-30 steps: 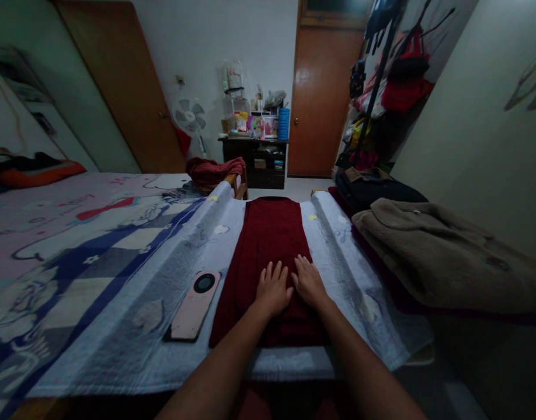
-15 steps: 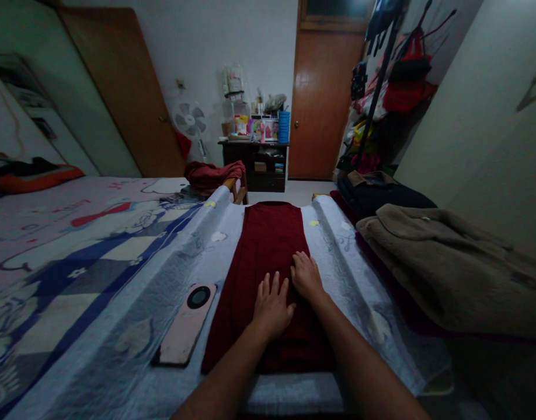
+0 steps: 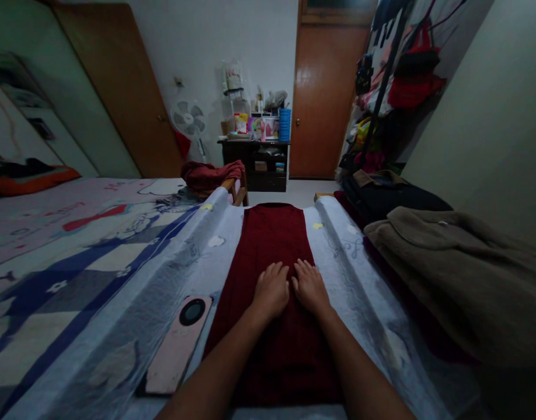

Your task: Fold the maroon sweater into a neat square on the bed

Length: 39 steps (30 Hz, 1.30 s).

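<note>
A dark red garment [image 3: 272, 233], folded into a long panel, lies flat on a light blue patterned cloth [image 3: 338, 274]. Both hands rest palm down on its middle. My left hand [image 3: 272, 289] lies on the fabric with its fingers stretched forward. Close beside it, my right hand [image 3: 310, 286] presses near the garment's right edge, fingers also extended. Neither hand grips anything. To the left of the garment a pink phone [image 3: 178, 344] with a round black camera ring lies face down.
A bed with a checked, printed sheet [image 3: 97, 256] spans the left. Folded on the right are a brown fleecy coat [image 3: 460, 262] and dark clothes [image 3: 394, 195]. A reddish cloth [image 3: 213, 177] lies at the far bed corner. Beyond stand a black cabinet [image 3: 233, 163] and a fan [image 3: 189, 119].
My left hand has moved slightly forward over the garment, and the two hands are now nearly level. The view has shifted a little, with the phone appearing lower.
</note>
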Tool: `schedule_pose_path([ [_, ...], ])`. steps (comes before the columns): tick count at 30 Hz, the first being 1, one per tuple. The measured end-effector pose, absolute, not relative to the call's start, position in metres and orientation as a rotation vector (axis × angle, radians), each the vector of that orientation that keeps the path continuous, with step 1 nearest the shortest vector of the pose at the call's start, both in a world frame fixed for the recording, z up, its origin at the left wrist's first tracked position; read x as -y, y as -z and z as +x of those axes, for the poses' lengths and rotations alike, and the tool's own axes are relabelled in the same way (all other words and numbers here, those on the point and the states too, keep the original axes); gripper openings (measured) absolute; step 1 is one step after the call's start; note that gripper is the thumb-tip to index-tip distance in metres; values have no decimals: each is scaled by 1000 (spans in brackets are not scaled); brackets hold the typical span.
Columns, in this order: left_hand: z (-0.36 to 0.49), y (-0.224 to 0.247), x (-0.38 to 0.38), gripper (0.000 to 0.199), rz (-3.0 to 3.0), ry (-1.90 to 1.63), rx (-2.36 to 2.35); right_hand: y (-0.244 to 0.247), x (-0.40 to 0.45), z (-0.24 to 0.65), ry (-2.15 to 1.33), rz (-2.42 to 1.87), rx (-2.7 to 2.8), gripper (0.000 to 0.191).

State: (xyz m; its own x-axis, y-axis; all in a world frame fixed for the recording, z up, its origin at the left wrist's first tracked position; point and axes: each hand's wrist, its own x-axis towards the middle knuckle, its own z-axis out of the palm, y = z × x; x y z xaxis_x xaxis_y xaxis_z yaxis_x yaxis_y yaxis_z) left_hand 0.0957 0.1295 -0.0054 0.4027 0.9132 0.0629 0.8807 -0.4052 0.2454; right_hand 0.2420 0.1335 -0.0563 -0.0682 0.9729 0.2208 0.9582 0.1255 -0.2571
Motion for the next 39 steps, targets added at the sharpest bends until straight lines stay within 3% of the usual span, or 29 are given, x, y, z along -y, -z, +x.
schedule_pose_path([
  [7, 105, 29, -197, 53, 2500, -258, -1678, 53, -131, 242, -79, -1881, 2081, 48],
  [15, 105, 48, -208, 65, 2497, -266, -1789, 54, -132, 241, -92, -1900, 2100, 50],
  [21, 107, 42, -208, 64, 2477, -232, -1809, 54, -133, 240, -74, -1945, 2087, 50],
  [27, 121, 24, -229, 45, 2527, -367, -1809, 56, -134, 241, -71, -1945, 2098, 51],
  [39, 133, 52, -258, 62, 2537, -266, -1683, 57, -134, 242, -92, -1936, 2098, 52],
])
